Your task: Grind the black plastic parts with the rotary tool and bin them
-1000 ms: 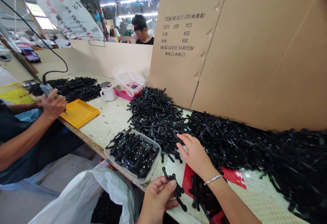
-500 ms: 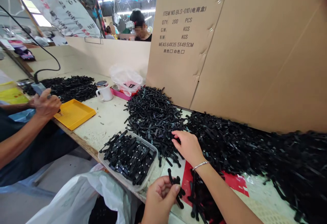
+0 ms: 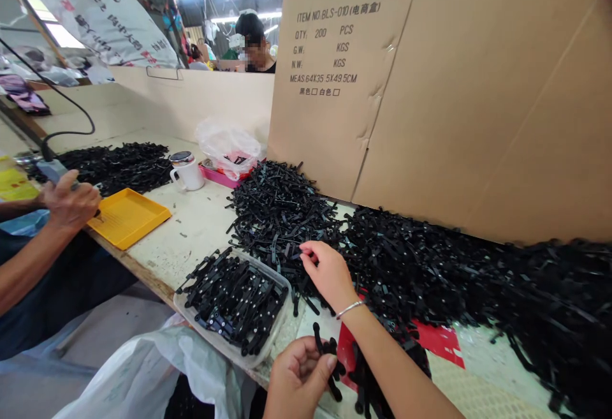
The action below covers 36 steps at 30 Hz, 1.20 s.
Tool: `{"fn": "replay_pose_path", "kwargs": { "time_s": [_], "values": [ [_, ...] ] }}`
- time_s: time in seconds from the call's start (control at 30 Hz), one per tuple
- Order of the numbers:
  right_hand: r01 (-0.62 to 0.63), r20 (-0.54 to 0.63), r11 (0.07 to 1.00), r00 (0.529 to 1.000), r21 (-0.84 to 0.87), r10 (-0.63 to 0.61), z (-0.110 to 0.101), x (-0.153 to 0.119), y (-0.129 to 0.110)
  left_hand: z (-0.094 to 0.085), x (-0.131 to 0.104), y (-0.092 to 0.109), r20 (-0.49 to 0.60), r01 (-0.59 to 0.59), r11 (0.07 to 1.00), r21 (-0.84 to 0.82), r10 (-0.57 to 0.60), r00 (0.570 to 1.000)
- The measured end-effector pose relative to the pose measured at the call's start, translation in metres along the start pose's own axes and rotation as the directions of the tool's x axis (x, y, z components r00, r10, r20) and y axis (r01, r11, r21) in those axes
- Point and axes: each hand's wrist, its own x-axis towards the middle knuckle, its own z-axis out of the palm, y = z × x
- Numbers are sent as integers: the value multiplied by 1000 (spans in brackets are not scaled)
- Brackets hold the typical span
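My left hand (image 3: 299,374) is closed around a few small black plastic strips (image 3: 329,358) with rounded ends, pinched between thumb and fingers low in the middle of the view. Farther up, my right hand (image 3: 329,273), with a silver bracelet at the wrist, reaches over a heap of similar black strips (image 3: 282,208). Its thumb and forefinger are drawn together at the heap; I cannot make out what is between them. Left of my hands stands a clear plastic tub (image 3: 282,317) filled with black strips. More strips (image 3: 366,381) lie under my right forearm.
A large cardboard sheet (image 3: 430,100) stands behind a long bank of black strips (image 3: 478,285). To the left are a white mug (image 3: 191,175), a pink tray (image 3: 220,176) with a plastic bag, and a yellow tray (image 3: 129,218). A co-worker's hand (image 3: 71,201) holds a corded tool there.
My right hand has moved slightly left over the heap, its fingertips now closer together. My left hand keeps its hold on the strips. The whole view has shifted a little.
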Motion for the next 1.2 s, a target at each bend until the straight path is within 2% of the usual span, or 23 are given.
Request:
{"fn": "replay_pose_path", "kwargs": {
  "time_s": [0.13, 0.2, 0.27, 0.33, 0.4, 0.5, 0.6, 0.7, 0.8, 0.87, 0.97, 1.03, 1.1, 1.2],
  "values": [
    [81, -13, 996, 997, -38, -82, -7, 2, -6, 0, 0, 0, 21, 7, 1000, 10, -7, 1000],
    [88, -76, 983, 992, -160, -102, -19, 1, 1, -1, 0, -2, 32, -2, 1000, 16, 1, 999],
    [22, -116, 936, 991, -352, -67, -29, -1, 10, -1, 0, -4, 41, -13, 1000, 23, 12, 999],
    [-46, -81, 864, 997, -502, 6, -31, -4, 17, -1, -1, -4, 46, -25, 999, 33, 23, 999],
    [-28, -8, 832, 1000, -555, 28, -25, -6, 18, -1, -1, -3, 54, -27, 999, 36, 25, 998],
    [42, 84, 867, 997, -497, 0, -6, -5, 9, -1, -2, 0, 73, -19, 1000, 24, 17, 997],
    [43, 143, 911, 990, -411, 18, 13, 1, -2, -1, -3, 0, 83, -18, 1000, 9, 17, 996],
    [44, 183, 938, 983, -343, 21, 22, 10, -8, 0, -3, 0, 70, -12, 1000, 10, 11, 997],
    [57, 213, 964, 977, -260, 0, 20, 15, -8, 1, -2, 0, 67, -22, 999, 29, 20, 998],
    [72, 193, 979, 981, -189, -35, 14, 15, -3, 1, -2, 0, 70, -24, 999, 34, 21, 997],
    [45, 21, 988, 999, -150, -43, 5, 12, 10, 1, -2, 1, 73, -20, 999, 32, 17, 997],
    [-41, -56, 982, 998, -183, 31, 3, 10, 17, 1, -2, 2, 71, -23, 999, 41, 20, 997],
    [-115, -15, 967, 993, -226, 114, 4, 11, 21, 0, -2, 2, 67, -24, 998, 53, 21, 998],
    [-139, 83, 957, 983, -253, 165, 12, 15, 17, -1, -2, 0, 71, -15, 999, 45, 12, 997]
  ]
}}
